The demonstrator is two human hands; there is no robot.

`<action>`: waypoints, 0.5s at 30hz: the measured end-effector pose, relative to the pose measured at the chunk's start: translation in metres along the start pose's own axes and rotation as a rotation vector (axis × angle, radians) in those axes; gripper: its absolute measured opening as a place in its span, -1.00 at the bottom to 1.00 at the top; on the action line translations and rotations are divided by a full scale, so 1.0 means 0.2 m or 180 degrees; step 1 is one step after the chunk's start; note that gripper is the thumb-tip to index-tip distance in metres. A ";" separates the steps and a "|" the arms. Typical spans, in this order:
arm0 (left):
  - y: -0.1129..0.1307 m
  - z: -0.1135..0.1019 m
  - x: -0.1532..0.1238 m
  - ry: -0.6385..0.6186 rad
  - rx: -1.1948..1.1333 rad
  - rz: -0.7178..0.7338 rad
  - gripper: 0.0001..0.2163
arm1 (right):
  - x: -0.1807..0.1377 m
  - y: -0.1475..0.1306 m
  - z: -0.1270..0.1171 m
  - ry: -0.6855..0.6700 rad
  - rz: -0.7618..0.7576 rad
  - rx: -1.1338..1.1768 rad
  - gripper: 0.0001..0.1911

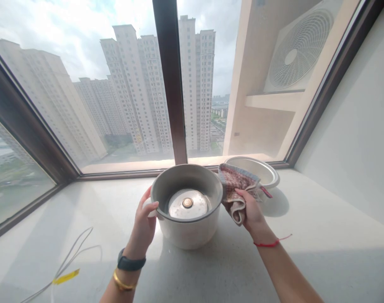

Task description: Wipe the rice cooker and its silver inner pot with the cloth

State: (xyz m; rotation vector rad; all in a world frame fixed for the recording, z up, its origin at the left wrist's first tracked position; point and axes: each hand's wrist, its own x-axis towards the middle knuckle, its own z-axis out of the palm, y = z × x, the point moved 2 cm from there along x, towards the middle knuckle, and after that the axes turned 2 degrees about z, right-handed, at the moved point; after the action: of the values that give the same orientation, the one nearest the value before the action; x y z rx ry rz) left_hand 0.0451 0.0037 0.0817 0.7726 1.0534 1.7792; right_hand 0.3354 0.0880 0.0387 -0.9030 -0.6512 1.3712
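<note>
A white rice cooker body [187,229] stands on the pale windowsill [321,252], its lid off, with the round metal heating plate [188,204] showing inside. My left hand [144,221] grips the cooker's left rim, fingers curled over the edge. My right hand [250,208] is closed on a folded patterned cloth [234,183] pressed against the cooker's right rim. A metal inner pot [264,170] stands just behind the cloth, partly hidden by it.
A white power cord [72,256] with a yellow tag lies on the sill at the lower left. Dark window frames [169,84] run along the back. A white wall [362,126] rises at the right.
</note>
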 end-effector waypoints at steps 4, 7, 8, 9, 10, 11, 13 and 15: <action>0.00 0.01 0.16 -0.0373 -0.0149 -0.0217 -0.51 | 0.11 0.00 0.12 -0.0136 0.0219 0.0164 -0.71; -0.01 0.02 0.18 -0.0285 -0.0141 -0.0272 -0.55 | 0.17 0.01 0.18 -0.0015 0.0087 0.0045 -0.71; -0.01 0.03 0.17 -0.0261 -0.0125 -0.0243 -0.54 | 0.19 0.01 0.19 0.0006 0.0048 0.0000 -0.71; -0.01 0.04 0.15 -0.0239 -0.0118 -0.0196 -0.52 | 0.21 0.01 0.21 0.0019 0.0008 -0.0058 -0.71; -0.02 0.05 0.13 -0.0197 -0.0126 -0.0137 -0.51 | 0.24 0.01 0.22 0.0028 -0.0027 -0.0131 -0.71; -0.02 0.06 0.10 -0.0135 -0.0138 -0.0078 -0.49 | 0.26 0.01 0.24 0.0040 -0.0060 -0.0219 -0.71; -0.03 0.08 0.05 0.0022 -0.0145 0.0022 -0.43 | 0.29 -0.01 0.26 0.0098 -0.0161 -0.0425 -0.71; -0.05 0.08 0.01 0.0303 -0.0134 0.0086 -0.37 | 0.29 -0.03 0.26 0.0201 -0.0366 -0.0637 -0.71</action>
State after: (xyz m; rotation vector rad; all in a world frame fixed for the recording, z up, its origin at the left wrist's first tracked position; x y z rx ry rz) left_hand 0.0621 0.0130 0.0810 0.6850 1.0687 1.8708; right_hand 0.3025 0.1535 0.0649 -1.0474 -0.7898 1.1851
